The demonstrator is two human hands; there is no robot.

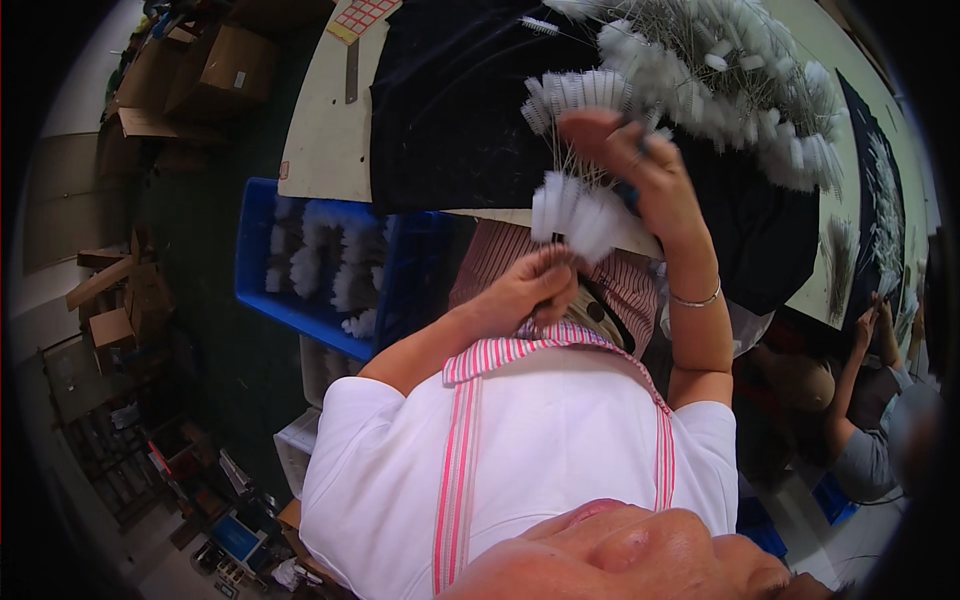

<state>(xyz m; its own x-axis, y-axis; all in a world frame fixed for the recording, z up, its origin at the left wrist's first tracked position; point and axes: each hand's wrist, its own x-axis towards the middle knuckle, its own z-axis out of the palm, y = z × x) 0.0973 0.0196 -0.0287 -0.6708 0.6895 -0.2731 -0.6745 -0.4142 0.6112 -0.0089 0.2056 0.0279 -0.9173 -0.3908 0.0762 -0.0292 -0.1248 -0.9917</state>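
Note:
My left hand (pixel 545 285) is closed at the lower end of a fanned bunch of small white wire-stemmed brushes (pixel 572 215), in front of the table edge. Its fingertips pinch the near end of the bunch. Thin wire stems run up from there to more white brush heads (pixel 580 92) over the black cloth. My right hand (pixel 652 180), with a bracelet on its wrist, is raised just right of the bunch and smeared by motion. Reddish and dark blue patches show around its fingers; what they are, or whether it grips something, I cannot make out.
A big heap of white brushes (pixel 720 80) lies on the black cloth (pixel 450 110) at the far right. A blue crate (pixel 300 325) with white brushes stands left, below the table. A metal ruler (pixel 351 72) lies on the tabletop. At far right, a person (pixel 865 420) works with similar brushes.

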